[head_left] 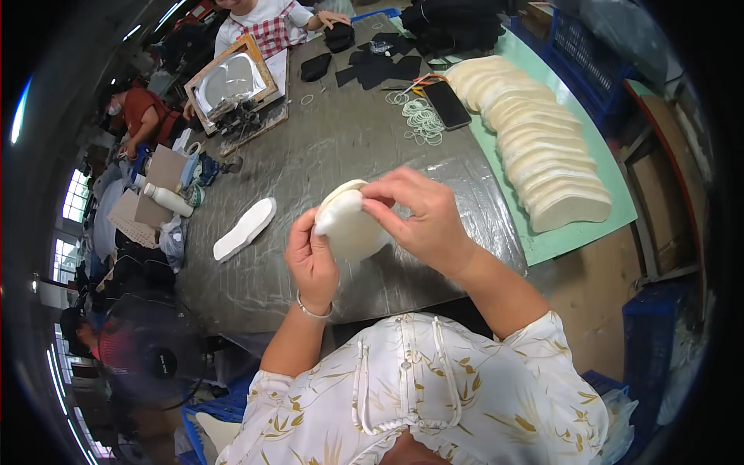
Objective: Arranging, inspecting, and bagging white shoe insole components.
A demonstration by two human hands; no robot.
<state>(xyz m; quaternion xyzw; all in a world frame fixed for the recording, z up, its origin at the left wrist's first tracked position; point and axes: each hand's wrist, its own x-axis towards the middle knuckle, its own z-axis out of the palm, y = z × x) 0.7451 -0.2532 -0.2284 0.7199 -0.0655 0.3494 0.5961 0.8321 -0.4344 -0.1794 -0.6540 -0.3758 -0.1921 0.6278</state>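
Observation:
Up off the table, both hands hold a rounded cream pad (353, 232) with a soft white fluffy face and a thicker cream rim at its top. My left hand (311, 252) grips its left edge, thumb in front and fingers behind. At the upper right edge, my right hand (415, 213) pinches the white material between thumb and fingertips. A white insole-shaped piece (245, 230) lies flat on the table to the left of my left hand. The pad's far side is hidden from me.
A long overlapping row of cream pads (542, 147) lies on a green board (570, 240) at right. Further back are a black phone (447, 105), pale rubber bands (422, 120) and black cloth pieces (380, 70). A wooden-framed screen (232, 81) stands at far left, near a co-worker (267, 27).

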